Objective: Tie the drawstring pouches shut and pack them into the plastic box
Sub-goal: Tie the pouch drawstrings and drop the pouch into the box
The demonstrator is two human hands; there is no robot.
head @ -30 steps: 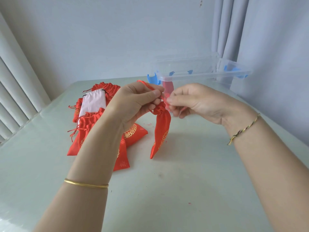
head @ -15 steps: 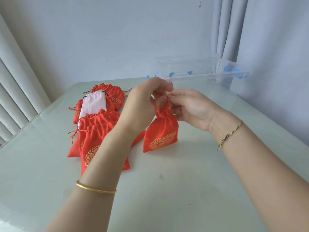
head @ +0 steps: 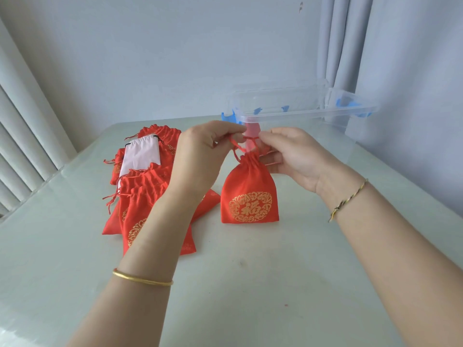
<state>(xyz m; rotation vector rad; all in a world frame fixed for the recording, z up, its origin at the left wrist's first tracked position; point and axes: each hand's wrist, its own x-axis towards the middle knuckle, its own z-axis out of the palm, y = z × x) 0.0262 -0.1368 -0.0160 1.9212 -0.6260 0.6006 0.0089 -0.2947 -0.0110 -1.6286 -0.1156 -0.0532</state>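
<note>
While both hands work at its neck, the red drawstring pouch (head: 249,194) hangs just below them, on the near side of the clear plastic box (head: 300,106); its gathered neck sits between the two hands and a little under the fingertips. The left hand (head: 200,156) pinches the red drawstring (head: 246,139) between thumb and forefinger; the right hand (head: 293,156) pinches the cord's other end the same way, its lower fingers loosely curled just beside the neck. A short run of cord is pulled level between the two pinches, right in front of the box's near wall; loops drop from it to the neck.

The pouch's long axis runs upright; its cinched mouth points up toward the hands, its flat bottom edge is down at the pale table (head: 250,284), and its gold-printed face is turned to the person. Whether that edge bears on the table I cannot tell.

The box stands open-topped with blue latches (head: 228,117) at its ends; a reddish shape shows through its near wall, too blurred to name. Left of the box and nearer the person lies a heap of red pouches (head: 140,196), a white pouch (head: 141,156) on top of it. A gold bangle (head: 142,279) circles the left wrist; a braided cord bracelet (head: 348,200) circles the right.
</note>
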